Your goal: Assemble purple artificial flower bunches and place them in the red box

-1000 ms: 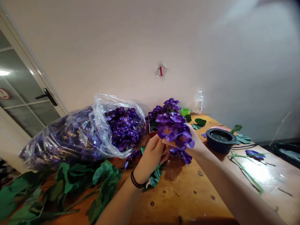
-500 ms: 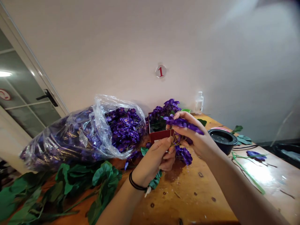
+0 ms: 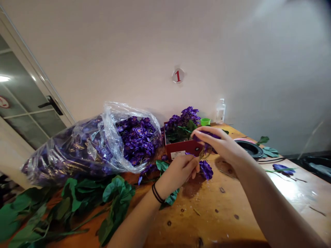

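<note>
Above the wooden table, both of my hands are on one bunch of purple artificial flowers (image 3: 209, 148). My left hand (image 3: 181, 172), with black bands at the wrist, pinches its thin stems from below. Curled over the blossoms from above is my right hand (image 3: 223, 143); its fingers hide most of them. A loose purple blossom (image 3: 206, 170) shows just beyond my left fingertips. Behind my hands stands a red box (image 3: 173, 148) with a white label, holding purple flowers (image 3: 184, 115) and green leaves.
On the left lies a clear plastic bag (image 3: 77, 148) full of purple flowers, with green leaves (image 3: 113, 199) before it. A black bowl (image 3: 249, 150), a purple flower (image 3: 283, 168) and leaves lie right. A green cup (image 3: 205, 121) and a pump bottle (image 3: 220, 112) stand by the wall.
My right hand has shifted right and slightly down, its fingers closing over the blossoms. My left hand has moved a little right with the stems. The box's label and the green cup now show more.
</note>
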`<state>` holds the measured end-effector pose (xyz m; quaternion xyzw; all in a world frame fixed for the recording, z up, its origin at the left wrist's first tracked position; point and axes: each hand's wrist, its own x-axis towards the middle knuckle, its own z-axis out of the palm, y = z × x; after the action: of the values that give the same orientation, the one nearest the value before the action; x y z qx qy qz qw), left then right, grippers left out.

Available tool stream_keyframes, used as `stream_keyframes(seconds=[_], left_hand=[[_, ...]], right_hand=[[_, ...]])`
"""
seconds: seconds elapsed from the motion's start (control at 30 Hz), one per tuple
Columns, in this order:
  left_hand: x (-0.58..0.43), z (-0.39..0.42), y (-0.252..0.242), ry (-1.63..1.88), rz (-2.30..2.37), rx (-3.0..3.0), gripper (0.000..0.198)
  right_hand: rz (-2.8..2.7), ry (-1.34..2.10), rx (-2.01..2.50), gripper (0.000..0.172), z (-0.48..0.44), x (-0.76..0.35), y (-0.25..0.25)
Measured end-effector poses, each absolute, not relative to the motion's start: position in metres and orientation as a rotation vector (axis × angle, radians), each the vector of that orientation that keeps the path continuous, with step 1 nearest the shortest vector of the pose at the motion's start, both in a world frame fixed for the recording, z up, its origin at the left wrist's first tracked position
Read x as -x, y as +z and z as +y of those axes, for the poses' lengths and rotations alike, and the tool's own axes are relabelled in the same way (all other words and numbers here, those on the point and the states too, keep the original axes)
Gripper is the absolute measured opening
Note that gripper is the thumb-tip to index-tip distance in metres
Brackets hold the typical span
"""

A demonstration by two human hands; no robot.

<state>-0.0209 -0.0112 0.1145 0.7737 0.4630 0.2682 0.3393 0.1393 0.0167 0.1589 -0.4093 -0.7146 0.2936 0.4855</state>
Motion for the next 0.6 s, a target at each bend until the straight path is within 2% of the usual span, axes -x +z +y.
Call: stream_keyframes(seconds=[0.07,0.13,0.2,0.37,0.6], left_hand=[[0.028,-0.008,0.112,0.413,1.586,-2.359,0.031],[0.032,-0.005,0.107,0.056,1.76,-2.484,0.017],[0.032,-0.004,0.1,-0.227,1.764,-2.518,0.021],[0.018,-0.007,0.088,-0.378,1.722,-2.563,0.016],[0.014,0.002,0.081,-0.392,1.772,-2.581,0.03]], right_hand=[[-1.75,0.354,1.236,0.03,0.022,-0.157,0.162],[-1.634,0.027,1.581,0.031,0.03,-0.182,0.163],[-1.522,-0.084,1.852,0.036,0.042,-0.209,0.16],[-1.423,0.033,2.279,0.043,0.087,-0.268,0.133],[-1.422,0.27,2.385,0.048,0.138,-0.292,0.092]])
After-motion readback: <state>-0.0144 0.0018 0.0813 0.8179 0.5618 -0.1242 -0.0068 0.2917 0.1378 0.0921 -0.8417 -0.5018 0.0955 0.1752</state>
